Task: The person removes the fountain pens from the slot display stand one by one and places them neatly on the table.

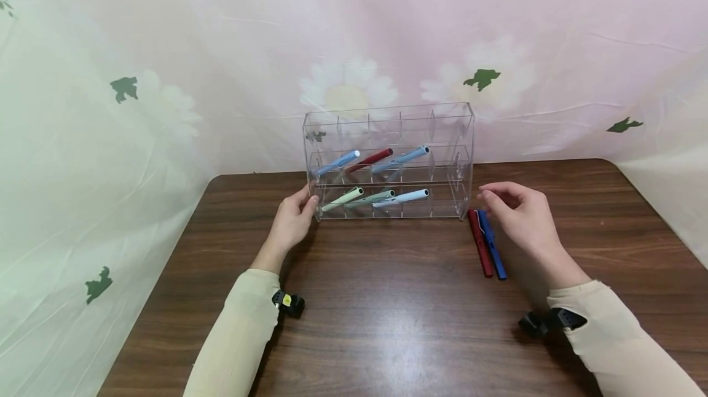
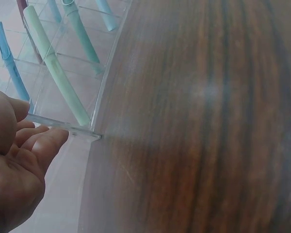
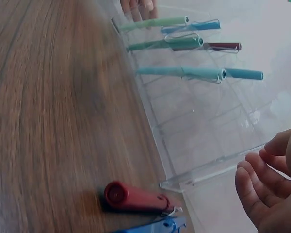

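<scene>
A clear acrylic pen rack [image 1: 389, 183] stands on the table. My left hand [image 1: 293, 219] pinches its left side panel, thumb on one face and fingers on the other. In the middle tier lean a blue pen [image 1: 337, 163], a dark red pen [image 1: 369, 160] and a light blue pen [image 1: 401, 159]. Below them lean a light green pen [image 1: 343, 199], a grey-green pen [image 1: 370, 198] and a pale blue pen [image 1: 401, 198]. Just off the rack's right side, my right hand [image 1: 522, 216] hovers with loosely bent fingers, holding nothing. Beneath it lie a red pen [image 1: 480, 243] and a dark blue pen [image 1: 492, 245].
The brown wooden table [image 1: 376, 298] spreads out in front of the rack. Behind it hangs a pale cloth [image 1: 249, 47] with flowers and green leaves. A dark wrist camera [image 1: 290, 303] is strapped to the left sleeve, and another camera [image 1: 533, 324] to the right.
</scene>
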`<action>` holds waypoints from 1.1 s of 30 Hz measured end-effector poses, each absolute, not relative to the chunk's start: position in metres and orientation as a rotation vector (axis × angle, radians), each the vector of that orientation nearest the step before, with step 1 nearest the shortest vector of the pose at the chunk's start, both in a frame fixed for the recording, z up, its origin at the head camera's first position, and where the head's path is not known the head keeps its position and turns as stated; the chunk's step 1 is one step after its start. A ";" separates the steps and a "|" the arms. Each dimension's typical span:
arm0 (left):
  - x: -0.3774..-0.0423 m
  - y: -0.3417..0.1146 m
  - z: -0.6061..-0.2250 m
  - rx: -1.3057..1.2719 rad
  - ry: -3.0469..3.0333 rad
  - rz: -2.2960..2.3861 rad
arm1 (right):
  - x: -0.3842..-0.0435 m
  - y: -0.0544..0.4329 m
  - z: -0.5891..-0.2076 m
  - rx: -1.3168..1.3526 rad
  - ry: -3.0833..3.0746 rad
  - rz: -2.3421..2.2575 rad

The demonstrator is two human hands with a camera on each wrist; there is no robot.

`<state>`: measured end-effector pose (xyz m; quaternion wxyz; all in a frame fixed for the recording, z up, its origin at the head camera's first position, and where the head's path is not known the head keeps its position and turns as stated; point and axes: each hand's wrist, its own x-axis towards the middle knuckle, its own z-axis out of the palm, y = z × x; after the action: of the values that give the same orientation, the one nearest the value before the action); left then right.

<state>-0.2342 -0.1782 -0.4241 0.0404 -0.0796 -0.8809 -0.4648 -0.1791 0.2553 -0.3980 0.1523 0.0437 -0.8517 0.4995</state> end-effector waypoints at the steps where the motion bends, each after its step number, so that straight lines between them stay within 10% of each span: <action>1: -0.234 -0.178 -0.424 -0.245 -2.698 -1.422 | -0.179 0.254 -0.398 0.128 -2.439 1.453; 33: -0.233 -0.178 -0.424 -0.254 -2.700 -1.409 | -0.181 0.201 -0.400 0.423 -2.367 1.523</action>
<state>-0.2333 -0.1779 -0.4240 0.0429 -0.0830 -0.8827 -0.4606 -0.1806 0.2007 -0.4005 0.1470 0.1471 -0.8226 0.5292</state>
